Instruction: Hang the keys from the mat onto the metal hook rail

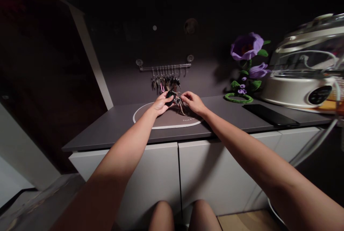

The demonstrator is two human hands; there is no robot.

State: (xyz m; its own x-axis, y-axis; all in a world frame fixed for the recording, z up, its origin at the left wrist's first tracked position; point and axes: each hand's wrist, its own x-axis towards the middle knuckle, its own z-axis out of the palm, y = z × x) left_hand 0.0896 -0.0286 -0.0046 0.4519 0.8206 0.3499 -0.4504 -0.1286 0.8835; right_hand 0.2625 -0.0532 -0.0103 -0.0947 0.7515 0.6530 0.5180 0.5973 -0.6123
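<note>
- Dark grey countertop (107,130) under a metal wall rail (164,66) hung with keys (165,82).
- Black key fob (170,97) on a braided brown strap (182,108) sat just above the counter, between both hands.
- Left hand (161,103) curled snugly around the fob, arm reaching forward.
- Right hand (192,102) half closed at the strap, couldn't tell if it actually gripped.

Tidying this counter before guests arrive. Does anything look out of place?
A pale cable looks untidy: it droops past the counter's right end, beside the white glass-lidded cooker, and hangs loose by the cabinet. Also, one key bunch sits in the left hand and right hand, off the wall rail.
</note>
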